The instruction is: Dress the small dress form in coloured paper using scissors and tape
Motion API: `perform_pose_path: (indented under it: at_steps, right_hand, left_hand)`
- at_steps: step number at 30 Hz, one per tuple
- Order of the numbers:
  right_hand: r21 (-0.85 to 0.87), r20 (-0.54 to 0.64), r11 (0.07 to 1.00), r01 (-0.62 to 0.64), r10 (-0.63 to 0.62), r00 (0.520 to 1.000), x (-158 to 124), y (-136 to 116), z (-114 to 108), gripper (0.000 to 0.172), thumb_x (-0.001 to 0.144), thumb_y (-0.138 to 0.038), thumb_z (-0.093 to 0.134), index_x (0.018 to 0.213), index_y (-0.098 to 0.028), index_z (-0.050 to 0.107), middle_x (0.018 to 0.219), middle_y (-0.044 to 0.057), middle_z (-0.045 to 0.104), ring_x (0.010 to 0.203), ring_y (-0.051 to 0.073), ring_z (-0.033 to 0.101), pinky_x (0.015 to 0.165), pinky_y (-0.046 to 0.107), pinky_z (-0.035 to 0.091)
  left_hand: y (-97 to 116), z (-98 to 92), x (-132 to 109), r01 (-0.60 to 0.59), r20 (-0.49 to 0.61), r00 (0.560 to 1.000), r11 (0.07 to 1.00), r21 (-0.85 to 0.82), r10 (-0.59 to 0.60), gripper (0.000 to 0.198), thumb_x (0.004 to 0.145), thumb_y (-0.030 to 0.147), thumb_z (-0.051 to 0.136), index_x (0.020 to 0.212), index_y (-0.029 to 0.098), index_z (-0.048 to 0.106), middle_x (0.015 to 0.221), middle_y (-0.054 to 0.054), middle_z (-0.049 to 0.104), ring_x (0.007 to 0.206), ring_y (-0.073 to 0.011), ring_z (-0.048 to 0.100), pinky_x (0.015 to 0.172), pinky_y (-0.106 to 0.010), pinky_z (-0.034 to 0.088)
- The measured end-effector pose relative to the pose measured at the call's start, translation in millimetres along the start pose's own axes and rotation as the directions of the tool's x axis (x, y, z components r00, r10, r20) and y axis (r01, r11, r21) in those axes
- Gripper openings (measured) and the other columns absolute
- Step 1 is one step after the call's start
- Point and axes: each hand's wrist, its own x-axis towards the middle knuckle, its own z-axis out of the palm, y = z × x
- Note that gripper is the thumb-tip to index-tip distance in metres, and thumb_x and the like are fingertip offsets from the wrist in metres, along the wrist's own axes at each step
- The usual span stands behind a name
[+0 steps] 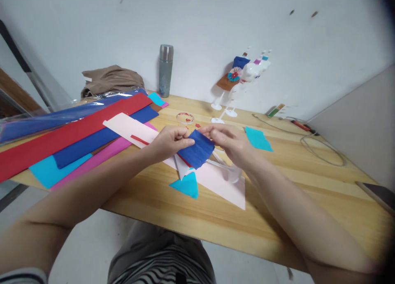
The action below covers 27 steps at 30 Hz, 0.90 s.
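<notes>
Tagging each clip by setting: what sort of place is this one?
Probably a craft workspace: a wooden table, long crepe paper sheets in several colours, a decorated figure on a stand. The left hand and right hand pinch a dark blue crepe piece.

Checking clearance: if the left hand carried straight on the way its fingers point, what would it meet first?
The left hand would probably meet the right hand first; their fingertips face each other over the blue paper piece both pinch.
</notes>
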Motion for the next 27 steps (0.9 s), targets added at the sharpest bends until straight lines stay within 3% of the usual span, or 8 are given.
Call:
perform_pose_path:
  at_steps: [4,8,12,16,22,27]
  right_hand:
    - [0.023,-0.013,0.999,-0.037,0.037,0.999,-0.8,1.8,9.6,0.039,0.059,-0.050,0.092,0.067,-0.021,0.067,0.059,-0.003,0.065,0.054,0.012,0.054,0.054,0.027,0.044]
    - [0.085,-0.050,0.994,-0.062,0.066,0.997,1.1,3.5,10.2,0.044,0.056,-0.054,0.093,0.063,-0.021,0.065,0.055,-0.004,0.061,0.051,0.011,0.049,0.051,0.026,0.039]
    - [0.100,-0.060,0.994,-0.045,0.051,0.997,0.3,1.7,9.9,0.050,0.061,-0.063,0.088,0.060,-0.022,0.060,0.054,-0.004,0.054,0.052,0.010,0.044,0.051,0.026,0.033]
    - [-0.009,-0.037,1.000,-0.010,0.009,0.999,-1.8,1.9,11.4,0.050,0.066,-0.065,0.085,0.061,-0.022,0.060,0.054,-0.004,0.052,0.051,0.010,0.041,0.051,0.027,0.030]
    - [0.052,-0.126,0.998,0.027,-0.020,0.992,1.0,6.4,9.5,0.048,0.066,-0.061,0.087,0.060,-0.022,0.060,0.054,-0.004,0.052,0.051,0.010,0.043,0.051,0.028,0.034]
    - [0.089,-0.223,0.994,0.056,-0.035,0.974,-0.1,4.3,11.0,0.045,0.062,-0.059,0.091,0.060,-0.023,0.064,0.052,-0.004,0.054,0.048,0.009,0.042,0.047,0.026,0.034]
  left_hand:
    - [1.7,0.7,-0.2,-0.062,0.053,0.997,0.992,0.106,0.056,0.037,0.077,0.034,0.067,0.054,0.019,0.042,0.054,0.005,0.036,0.055,-0.0084,0.032,0.051,-0.023,0.024]
    - [-0.4,-2.1,0.8,0.020,0.069,0.997,0.999,0.027,-0.022,0.030,0.076,0.039,0.067,0.061,0.019,0.051,0.056,0.004,0.044,0.055,-0.0091,0.040,0.052,-0.022,0.029]
    - [-0.2,-3.1,0.9,0.062,0.143,0.988,0.997,-0.055,-0.054,0.029,0.076,0.040,0.068,0.064,0.019,0.052,0.055,0.005,0.047,0.051,-0.0076,0.040,0.048,-0.021,0.027]
    - [1.9,-1.6,1.1,0.047,0.156,0.987,0.998,-0.050,-0.038,0.028,0.072,0.033,0.069,0.058,0.018,0.050,0.054,0.005,0.046,0.053,-0.0065,0.040,0.050,-0.020,0.029]
    - [4.4,-4.8,0.9,0.126,0.140,0.985,0.972,-0.199,-0.099,0.015,0.072,0.027,0.074,0.069,0.015,0.065,0.066,0.002,0.062,0.062,-0.0082,0.055,0.057,-0.019,0.041]
    - [-0.2,-2.2,1.1,0.187,0.172,0.976,0.906,-0.379,-0.130,0.027,0.065,0.028,0.087,0.080,0.013,0.070,0.076,-0.003,0.073,0.069,-0.0116,0.067,0.069,-0.022,0.052]
